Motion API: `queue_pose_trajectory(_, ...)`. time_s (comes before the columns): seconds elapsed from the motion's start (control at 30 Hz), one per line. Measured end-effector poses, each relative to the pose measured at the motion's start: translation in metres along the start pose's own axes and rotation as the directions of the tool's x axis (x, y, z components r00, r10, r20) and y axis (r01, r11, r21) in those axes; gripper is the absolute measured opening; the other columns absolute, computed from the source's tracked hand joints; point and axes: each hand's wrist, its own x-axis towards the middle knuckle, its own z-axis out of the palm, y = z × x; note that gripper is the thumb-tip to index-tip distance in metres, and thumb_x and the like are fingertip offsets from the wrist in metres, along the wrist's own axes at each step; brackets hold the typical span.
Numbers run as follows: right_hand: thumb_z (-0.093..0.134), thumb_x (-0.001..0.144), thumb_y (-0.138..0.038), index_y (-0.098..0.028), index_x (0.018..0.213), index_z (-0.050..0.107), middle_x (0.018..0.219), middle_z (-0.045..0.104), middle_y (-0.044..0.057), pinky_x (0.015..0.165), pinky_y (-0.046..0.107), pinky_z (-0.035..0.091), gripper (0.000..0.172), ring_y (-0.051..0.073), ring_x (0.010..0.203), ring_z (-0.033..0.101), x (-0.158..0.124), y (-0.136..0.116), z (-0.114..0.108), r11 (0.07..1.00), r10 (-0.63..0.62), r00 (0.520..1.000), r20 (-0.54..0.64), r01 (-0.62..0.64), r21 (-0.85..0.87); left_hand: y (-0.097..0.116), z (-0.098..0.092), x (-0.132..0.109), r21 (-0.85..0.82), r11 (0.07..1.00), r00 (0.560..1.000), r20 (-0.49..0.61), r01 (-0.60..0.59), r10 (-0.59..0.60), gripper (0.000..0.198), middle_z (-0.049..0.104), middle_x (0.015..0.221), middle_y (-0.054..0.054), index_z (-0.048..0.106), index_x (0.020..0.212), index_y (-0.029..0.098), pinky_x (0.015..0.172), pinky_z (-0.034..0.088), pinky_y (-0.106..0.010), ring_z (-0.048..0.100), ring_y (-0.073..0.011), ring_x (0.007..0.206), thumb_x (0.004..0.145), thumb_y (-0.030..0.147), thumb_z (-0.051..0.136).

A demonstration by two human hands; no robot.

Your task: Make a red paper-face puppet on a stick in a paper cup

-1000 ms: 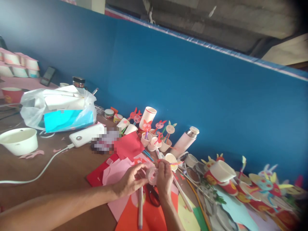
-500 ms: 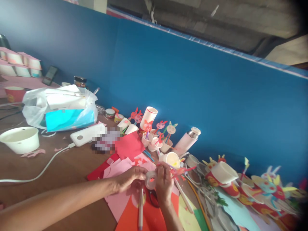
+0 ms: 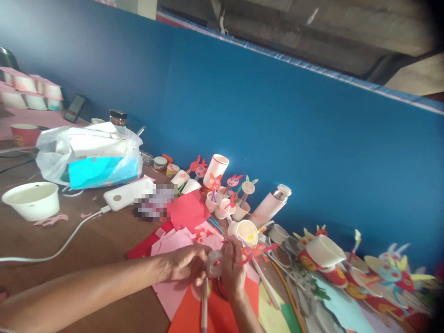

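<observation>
Between my two hands, over the paper pile, is a roll of clear tape [image 3: 210,266]. My left hand [image 3: 183,264] is closed with its fingertips on the roll's left side. My right hand [image 3: 233,270] is curled against the roll's right side, and a red paper rabbit cut-out [image 3: 258,251] sticks out of it to the right. How the right fingers grip the cut-out is hidden. Below the hands a pale pen [image 3: 204,305] lies on orange paper [image 3: 185,312]. Dark scissors handles [image 3: 221,289] show partly behind my right wrist.
Paper rabbits on sticks stand in small cups [image 3: 240,211] at the back, near a pink flask [image 3: 271,206]. Left are a plastic bag [image 3: 52,150], a white power bank [image 3: 128,195] with a cable and a white bowl [image 3: 33,206]. Red cups [image 3: 367,298] crowd the right side.
The tape roll has turned between my hands, and its hole now faces more to the right. The red cut-out has shifted slightly left and down. The camera view has moved a little.
</observation>
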Motion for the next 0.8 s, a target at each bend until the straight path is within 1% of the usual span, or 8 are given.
queue_pose_trajectory(0.1, 0.042, 0.089, -0.034, -0.019, 0.091, 0.058, 0.080, 0.063, 0.004, 0.069, 0.029, 0.046, 0.022, 0.016, 0.072, 0.059, 0.000, 0.002, 0.001, 0.999, 0.034, 0.999, 0.031, -0.035, 0.019, -0.002, -0.002, 0.002, -0.013, 1.000, 0.999, 0.015, -0.028, 0.028, 0.014, 0.056, 0.050, 0.000, 0.052, 0.070, 0.015, 0.039, 0.041, -0.021, 0.049, -0.0110, 0.039, 0.056, 0.017, 0.049)
queue_pose_trajectory(0.23, 0.041, 0.089, -0.034, -0.018, 0.087, 0.057, 0.077, 0.062, 0.003, 0.067, 0.027, 0.045, 0.023, 0.015, 0.069, 0.057, 0.003, 0.003, 0.001, 0.995, 0.093, 0.996, -0.013, -0.093, 0.033, -0.001, -0.002, 0.001, 0.004, 0.998, 0.996, 0.060, -0.061, 0.061, 0.016, 0.059, 0.056, -0.001, 0.053, 0.075, 0.013, 0.046, 0.045, -0.023, 0.054, -0.0117, 0.044, 0.059, 0.017, 0.054)
queue_pose_trajectory(0.33, 0.041, 0.088, -0.034, -0.018, 0.086, 0.057, 0.074, 0.060, 0.002, 0.066, 0.027, 0.044, 0.023, 0.015, 0.067, 0.055, 0.004, 0.004, 0.002, 0.990, 0.137, 0.990, -0.046, -0.135, 0.043, 0.002, 0.002, -0.002, 0.026, 0.997, 0.994, 0.083, -0.075, 0.073, 0.021, 0.060, 0.059, -0.001, 0.055, 0.080, 0.012, 0.048, 0.046, -0.023, 0.055, -0.0116, 0.046, 0.061, 0.018, 0.059)
queue_pose_trajectory(0.5, 0.041, 0.088, -0.037, -0.019, 0.088, 0.056, 0.073, 0.059, 0.001, 0.066, 0.028, 0.043, 0.024, 0.016, 0.067, 0.054, 0.003, 0.004, 0.002, 0.981, 0.188, 0.981, -0.052, -0.185, 0.054, 0.007, 0.010, -0.007, 0.047, 0.995, 0.993, 0.080, -0.086, 0.082, 0.018, 0.060, 0.058, -0.001, 0.057, 0.080, 0.011, 0.049, 0.046, -0.023, 0.054, -0.0109, 0.047, 0.064, 0.019, 0.062)
queue_pose_trajectory(0.6, 0.040, 0.088, -0.038, -0.019, 0.089, 0.056, 0.074, 0.059, 0.002, 0.066, 0.028, 0.042, 0.025, 0.016, 0.068, 0.054, 0.002, 0.004, 0.004, 0.979, 0.200, 0.979, -0.050, -0.197, 0.056, 0.005, 0.009, -0.007, 0.043, 0.994, 0.993, 0.063, -0.103, 0.100, 0.020, 0.058, 0.054, 0.001, 0.057, 0.077, 0.012, 0.048, 0.045, -0.022, 0.051, -0.0101, 0.044, 0.065, 0.026, 0.065)
queue_pose_trajectory(0.73, 0.040, 0.089, -0.037, -0.018, 0.090, 0.055, 0.076, 0.059, 0.002, 0.064, 0.026, 0.043, 0.024, 0.016, 0.067, 0.054, -0.001, 0.001, 0.007, 0.978, 0.201, 0.979, -0.028, -0.199, 0.059, -0.002, 0.002, 0.000, 0.037, 0.993, 0.994, 0.036, -0.109, 0.108, 0.032, 0.054, 0.046, 0.001, 0.056, 0.072, 0.012, 0.042, 0.042, -0.023, 0.048, -0.0108, 0.038, 0.065, 0.041, 0.069)
queue_pose_trajectory(0.8, 0.041, 0.088, -0.036, -0.018, 0.089, 0.055, 0.075, 0.059, 0.001, 0.064, 0.026, 0.043, 0.023, 0.016, 0.066, 0.054, -0.002, 0.000, 0.008, 0.979, 0.197, 0.980, -0.012, -0.196, 0.059, -0.005, 0.000, 0.002, 0.034, 0.994, 0.994, 0.021, -0.109, 0.108, 0.035, 0.052, 0.042, 0.001, 0.055, 0.069, 0.013, 0.038, 0.039, -0.023, 0.046, -0.0113, 0.035, 0.064, 0.045, 0.068)
